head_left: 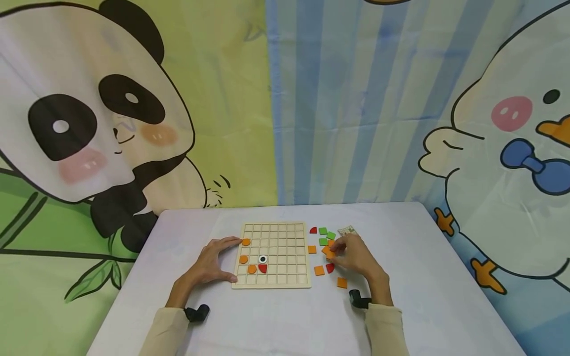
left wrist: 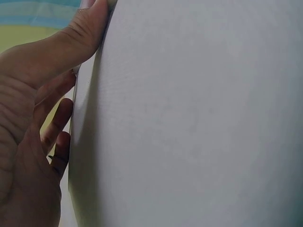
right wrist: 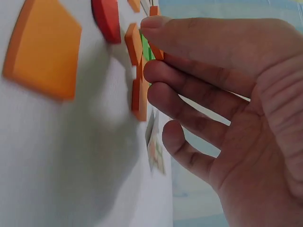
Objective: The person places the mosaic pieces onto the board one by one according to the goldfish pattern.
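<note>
A pale wooden grid board [head_left: 289, 286] lies on the table. On its left side sit three orange discs [head_left: 243, 259], with a white disc with a black ring [head_left: 262, 259] and a red quarter-round piece [head_left: 263, 268] nearby. My left hand [head_left: 206, 262] rests along the board's left edge, thumb near the front corner and fingers spread toward the back. To the right of the board, my right hand [head_left: 356, 254] is over a cluster of orange square tiles [head_left: 326, 249]. Its thumb and index finger pinch an orange tile [right wrist: 156, 49], partly hidden by the thumb; the other fingers bend loosely.
Loose green tiles [head_left: 322, 231], red quarter-round pieces [head_left: 313, 230] and more orange squares [head_left: 342, 283] lie right of the board. A small printed card [head_left: 347, 230] is behind the right hand. A cartoon-printed cloth [head_left: 329, 99] hangs behind the white table [head_left: 267, 321].
</note>
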The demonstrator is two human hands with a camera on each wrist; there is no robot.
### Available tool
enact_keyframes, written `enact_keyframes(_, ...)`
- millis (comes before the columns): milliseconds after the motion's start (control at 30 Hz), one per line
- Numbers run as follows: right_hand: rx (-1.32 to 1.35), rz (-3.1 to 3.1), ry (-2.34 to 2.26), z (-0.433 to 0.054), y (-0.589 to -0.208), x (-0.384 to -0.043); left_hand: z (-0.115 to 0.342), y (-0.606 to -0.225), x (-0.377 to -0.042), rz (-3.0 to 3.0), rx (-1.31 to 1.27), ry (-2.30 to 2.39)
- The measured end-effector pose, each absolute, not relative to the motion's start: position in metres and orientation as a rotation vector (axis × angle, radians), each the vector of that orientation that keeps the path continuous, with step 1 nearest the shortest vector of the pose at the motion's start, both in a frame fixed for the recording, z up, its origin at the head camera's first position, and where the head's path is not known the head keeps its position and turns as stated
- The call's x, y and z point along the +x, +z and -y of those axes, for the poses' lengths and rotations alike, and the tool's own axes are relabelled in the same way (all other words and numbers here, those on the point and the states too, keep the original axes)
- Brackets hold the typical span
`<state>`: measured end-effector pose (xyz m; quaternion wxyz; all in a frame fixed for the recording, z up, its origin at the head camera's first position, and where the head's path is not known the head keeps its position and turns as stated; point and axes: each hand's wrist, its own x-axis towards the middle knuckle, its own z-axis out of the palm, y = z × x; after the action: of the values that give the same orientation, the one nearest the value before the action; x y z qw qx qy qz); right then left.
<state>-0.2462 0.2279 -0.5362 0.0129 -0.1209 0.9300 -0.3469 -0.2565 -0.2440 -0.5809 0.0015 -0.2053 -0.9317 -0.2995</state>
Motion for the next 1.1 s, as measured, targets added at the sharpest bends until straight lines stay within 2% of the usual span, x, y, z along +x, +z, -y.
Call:
enact_keyframes(767,-0.833,-2.749,-1.271,-0.163,-0.553,-0.273,0.244,-0.581,-0.256,2.929,-0.625,-0.933)
enact_keyframes(1100,-0.844,-2.731,-1.323,-0.138,-0.557,-0.278,0.244,-0.581,-0.257,2.941,-0.622,-0.934)
